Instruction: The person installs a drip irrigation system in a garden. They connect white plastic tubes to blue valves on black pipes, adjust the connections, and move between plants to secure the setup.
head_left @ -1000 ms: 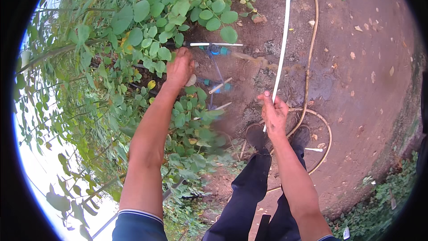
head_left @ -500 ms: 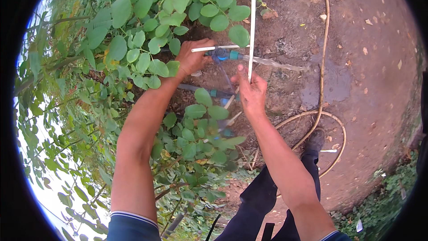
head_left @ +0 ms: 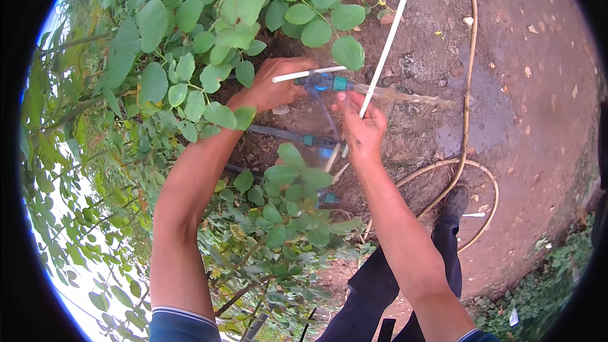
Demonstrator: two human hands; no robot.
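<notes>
My left hand [head_left: 273, 85] reaches under the leaves and is closed round the back end of a small blue water valve [head_left: 321, 82] with a green end collar [head_left: 342, 83]. Water [head_left: 405, 95] spurts out of the collar toward the right. A short white stick [head_left: 290, 76] lies across the fingers and valve. My right hand [head_left: 364, 130], just below the collar, is closed on a long thin white rod [head_left: 389, 37] that slants up to the right; its fingertips come close to the collar. Whether they touch it is unclear.
Below the valve lies a dark pipe [head_left: 275, 131] with another green-and-blue fitting [head_left: 310, 140]. Leafy branches [head_left: 297, 180] hang in front and on the left. A tan hose [head_left: 472, 57] runs down the ground and loops beside my shoe [head_left: 455, 201]. Wet mud [head_left: 484, 120] spreads under the spurting water.
The rod's upper end has tilted to the right. My right hand's fingertips have come up nearer the valve's collar. My left hand keeps its hold, and the water still runs.
</notes>
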